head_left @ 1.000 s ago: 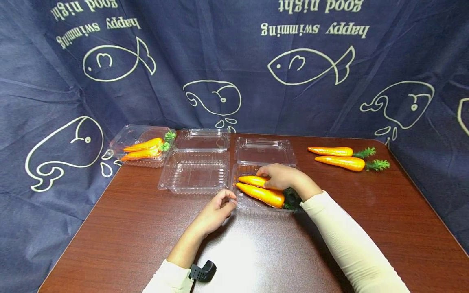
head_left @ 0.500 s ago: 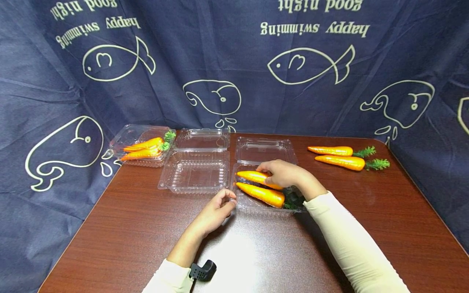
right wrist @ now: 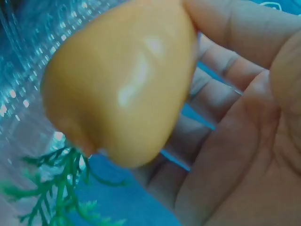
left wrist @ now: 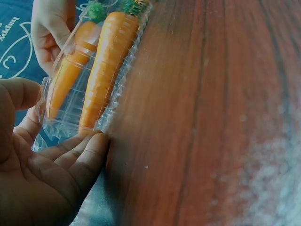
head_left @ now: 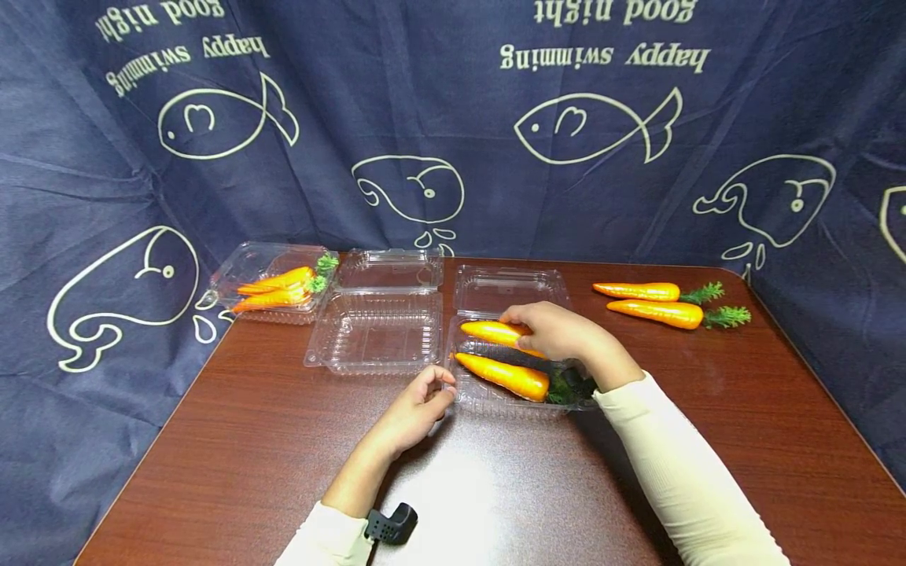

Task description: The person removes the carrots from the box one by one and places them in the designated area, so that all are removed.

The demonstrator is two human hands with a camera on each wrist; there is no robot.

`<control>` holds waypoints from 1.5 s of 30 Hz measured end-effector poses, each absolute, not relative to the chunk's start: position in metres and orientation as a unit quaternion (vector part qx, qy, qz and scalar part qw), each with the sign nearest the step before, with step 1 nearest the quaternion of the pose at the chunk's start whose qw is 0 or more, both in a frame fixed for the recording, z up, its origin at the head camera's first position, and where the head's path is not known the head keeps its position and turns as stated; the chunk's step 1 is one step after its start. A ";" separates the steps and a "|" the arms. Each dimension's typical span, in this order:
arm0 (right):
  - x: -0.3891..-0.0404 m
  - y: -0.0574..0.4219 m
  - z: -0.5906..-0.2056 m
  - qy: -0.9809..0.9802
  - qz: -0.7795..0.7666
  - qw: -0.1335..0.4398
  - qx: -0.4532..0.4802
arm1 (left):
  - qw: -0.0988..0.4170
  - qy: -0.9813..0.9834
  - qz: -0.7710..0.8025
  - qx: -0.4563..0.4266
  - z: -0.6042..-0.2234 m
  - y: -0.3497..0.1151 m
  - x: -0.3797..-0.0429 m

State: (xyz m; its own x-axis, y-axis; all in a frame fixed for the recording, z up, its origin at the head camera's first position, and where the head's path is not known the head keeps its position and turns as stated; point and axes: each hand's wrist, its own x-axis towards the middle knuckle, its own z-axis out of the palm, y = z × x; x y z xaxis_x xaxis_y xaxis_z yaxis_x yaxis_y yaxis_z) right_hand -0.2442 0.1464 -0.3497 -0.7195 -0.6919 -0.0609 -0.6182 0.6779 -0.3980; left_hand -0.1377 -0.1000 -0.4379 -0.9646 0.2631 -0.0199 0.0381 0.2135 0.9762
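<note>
Left hand: the person's left hand (head_left: 414,409) has thumb and bent fingers about the near-left corner of an open, clear plastic clamshell box (head_left: 470,395), lightly gripping its edge.
Right hand: the person's right hand (head_left: 562,334) pinches the thick end of a glossy orange carrot with a green leafy top (head_left: 488,332) between thumb and fingers.
Gripped carrot: over the far half of that box, thin tip pointing left; whether it touches the floor cannot be told.
Second carrot in box: a matching orange carrot (head_left: 502,377) lies nearer the person, apart from the gripped one, tip toward the left hand.
Middle box: an open clear plastic box (head_left: 382,338), lid folded back, stands just left.
Far-left box: a lidded clear plastic box (head_left: 283,253) contains orange carrots with green tops (head_left: 272,297).
Right side: two loose orange carrots (head_left: 654,313) lie side by side on the reddish-brown wood-grain table (head_left: 722,409).
Backdrop: navy cloth (head_left: 453,79) printed with white fish and whales.
</note>
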 end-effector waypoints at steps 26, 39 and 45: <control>-0.237 0.194 -0.333 0.925 -0.202 0.052 -0.319 | 0.096 0.775 0.618 0.087 -0.437 -0.098 -0.137; -0.239 0.220 -0.332 0.931 -0.215 0.061 -0.287 | 0.100 0.777 0.615 0.095 -0.438 -0.100 -0.138; -0.242 0.234 -0.331 0.931 -0.227 0.066 -0.278 | 0.098 0.778 0.613 0.094 -0.438 -0.100 -0.139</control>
State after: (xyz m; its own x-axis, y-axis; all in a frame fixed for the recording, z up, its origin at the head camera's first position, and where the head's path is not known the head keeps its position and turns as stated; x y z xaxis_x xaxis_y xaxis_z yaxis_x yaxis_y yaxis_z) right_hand -0.2424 0.2336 -0.3309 -0.8362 -0.5484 0.0034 -0.4882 0.7417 -0.4599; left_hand -0.1386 -0.1002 -0.4380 -0.9630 0.2670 -0.0369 0.0265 0.2297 0.9729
